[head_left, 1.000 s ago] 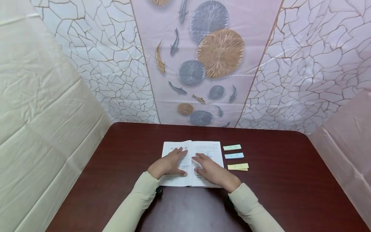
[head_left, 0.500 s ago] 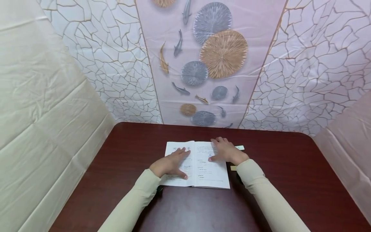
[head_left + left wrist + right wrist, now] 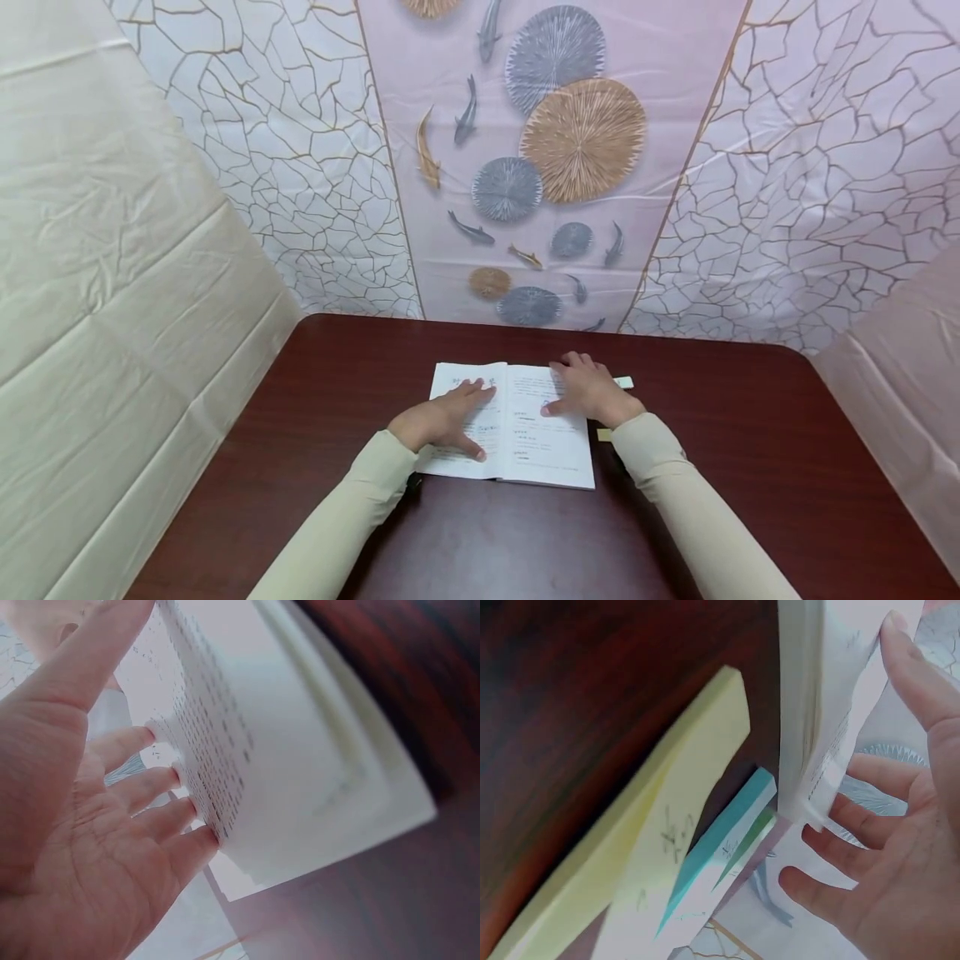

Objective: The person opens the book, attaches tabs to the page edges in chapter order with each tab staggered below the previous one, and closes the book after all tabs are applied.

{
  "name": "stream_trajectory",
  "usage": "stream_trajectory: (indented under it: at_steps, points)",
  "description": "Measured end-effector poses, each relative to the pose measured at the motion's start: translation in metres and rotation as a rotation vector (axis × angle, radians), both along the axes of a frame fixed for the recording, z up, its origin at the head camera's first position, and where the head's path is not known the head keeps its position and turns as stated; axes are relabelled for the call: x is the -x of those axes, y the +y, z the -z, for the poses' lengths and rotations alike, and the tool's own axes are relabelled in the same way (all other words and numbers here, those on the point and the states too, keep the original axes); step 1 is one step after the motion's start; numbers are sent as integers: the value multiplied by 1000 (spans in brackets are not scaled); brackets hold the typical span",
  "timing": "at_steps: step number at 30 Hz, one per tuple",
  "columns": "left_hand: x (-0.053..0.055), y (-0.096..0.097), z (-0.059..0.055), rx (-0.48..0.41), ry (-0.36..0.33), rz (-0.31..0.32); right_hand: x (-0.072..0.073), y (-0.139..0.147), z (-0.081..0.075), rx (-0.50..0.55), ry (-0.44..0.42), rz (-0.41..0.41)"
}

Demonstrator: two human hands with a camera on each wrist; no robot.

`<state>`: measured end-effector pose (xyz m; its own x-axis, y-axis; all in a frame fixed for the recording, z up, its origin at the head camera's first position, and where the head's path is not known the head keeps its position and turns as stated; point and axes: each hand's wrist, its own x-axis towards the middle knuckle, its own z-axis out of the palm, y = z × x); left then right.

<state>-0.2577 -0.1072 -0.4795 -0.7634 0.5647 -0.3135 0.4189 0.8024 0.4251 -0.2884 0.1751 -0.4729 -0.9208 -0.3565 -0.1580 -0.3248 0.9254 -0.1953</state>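
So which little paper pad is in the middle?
The blue pad: it lies between the yellow pad and the green pad, which form the two ends of the row.

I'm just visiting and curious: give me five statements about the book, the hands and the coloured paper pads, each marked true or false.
1. The white-paged paper book lies open on the dark reddish-brown table. True.
2. The bare left hand is clenched in a fist. False: its fingers are spread over the left-hand page.
3. The bare right hand is nearer the yellow strip-shaped paper pad than the left hand is. True.
4. The yellow pad lies left of the book. False: it lies to the right.
5. A blue pad and a green pad show too. True.
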Motion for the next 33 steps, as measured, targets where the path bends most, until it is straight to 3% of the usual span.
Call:
stream_trajectory:
  at_steps: [6,9,12,17,20,22,26,30,33]
  points:
    - [1,0,0,6,6,0,-4,-3,-2,-7,70,-18]
    - [1,-1,0,-19,-7,-2,-2,-1,-4,84,91,37]
    - [1,-3,1,-47,-26,9,-4,3,-9,310,82,128]
    - [3,-8,3,-110,-36,45,-25,1,-18,841,-27,245]
    - [7,-8,4,-179,-41,26,-43,-9,-20,1113,-144,252]
    - [9,-8,4,-240,-51,-13,-55,-19,-20,1193,-218,211]
    - [11,-11,4,-389,-78,-152,-74,-42,-14,997,-221,89]
    - [9,-18,9,-632,-157,-323,-86,-59,-3,749,-175,-31]
    - [7,-22,12,-818,-233,-421,-92,-66,3,642,-137,-99]
